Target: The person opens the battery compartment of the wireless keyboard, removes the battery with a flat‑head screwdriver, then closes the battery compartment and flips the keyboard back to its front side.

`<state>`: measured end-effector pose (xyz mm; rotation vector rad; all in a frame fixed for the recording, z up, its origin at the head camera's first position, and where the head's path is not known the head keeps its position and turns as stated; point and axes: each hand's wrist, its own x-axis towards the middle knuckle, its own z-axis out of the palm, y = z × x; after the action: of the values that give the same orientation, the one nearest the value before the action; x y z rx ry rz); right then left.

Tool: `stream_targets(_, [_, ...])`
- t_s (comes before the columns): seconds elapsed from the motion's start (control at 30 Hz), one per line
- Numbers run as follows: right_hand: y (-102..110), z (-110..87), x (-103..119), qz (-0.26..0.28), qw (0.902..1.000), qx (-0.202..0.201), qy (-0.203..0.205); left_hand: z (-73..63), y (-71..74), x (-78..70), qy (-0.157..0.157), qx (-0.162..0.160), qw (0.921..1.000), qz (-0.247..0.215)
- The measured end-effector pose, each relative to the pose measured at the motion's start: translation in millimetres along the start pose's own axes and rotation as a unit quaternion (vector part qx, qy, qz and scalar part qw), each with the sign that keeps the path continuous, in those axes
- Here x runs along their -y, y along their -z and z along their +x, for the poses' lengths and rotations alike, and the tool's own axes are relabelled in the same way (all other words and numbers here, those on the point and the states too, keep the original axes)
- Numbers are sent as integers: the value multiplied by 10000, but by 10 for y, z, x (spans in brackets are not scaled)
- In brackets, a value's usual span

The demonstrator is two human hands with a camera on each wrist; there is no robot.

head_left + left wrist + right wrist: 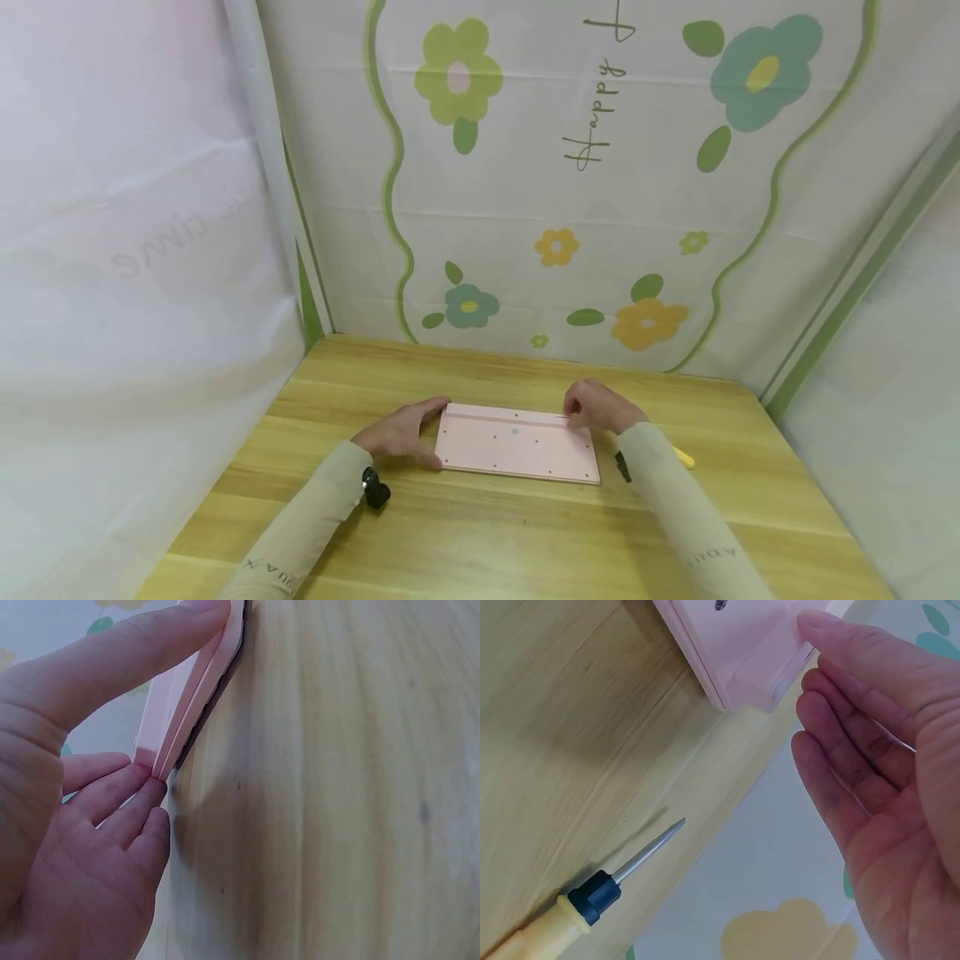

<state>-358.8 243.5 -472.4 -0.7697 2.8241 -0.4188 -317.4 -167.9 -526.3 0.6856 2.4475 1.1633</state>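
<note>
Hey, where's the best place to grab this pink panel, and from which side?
I'd take the pink panel by its two short ends, one hand from the left, one from the right. It's a thin slab with its long sides running left to right, so holding both ends should keep it level. The left hand already spans the left end.

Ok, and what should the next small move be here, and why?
Probably a gentle test lift at the right end of the pink case: the right grip touches its raised ridge there, the left grip spans the opposite end, and the yellow-handled screwdriver lies unheld on the table.
</note>
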Motion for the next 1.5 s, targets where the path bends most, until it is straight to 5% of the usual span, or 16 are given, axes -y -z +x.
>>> stream_targets(0.5, [45, 29, 52, 145, 9990, 45, 432, 31, 39, 5, -36, 7, 10000, 85])
stream_targets(0.83, [144, 107, 123, 477, 9966, 632, -248, 32, 29, -12, 59, 17, 9998, 177])
stream_targets(1.17, [125, 186, 64, 750, 9894, 788, -962, 45, 8, -15, 50, 44, 9999, 128])
stream_targets(1.5, [20, 35, -65, 1106, 9935, 72, 276, 44, 0, -4, 110, 60, 9997, 223])
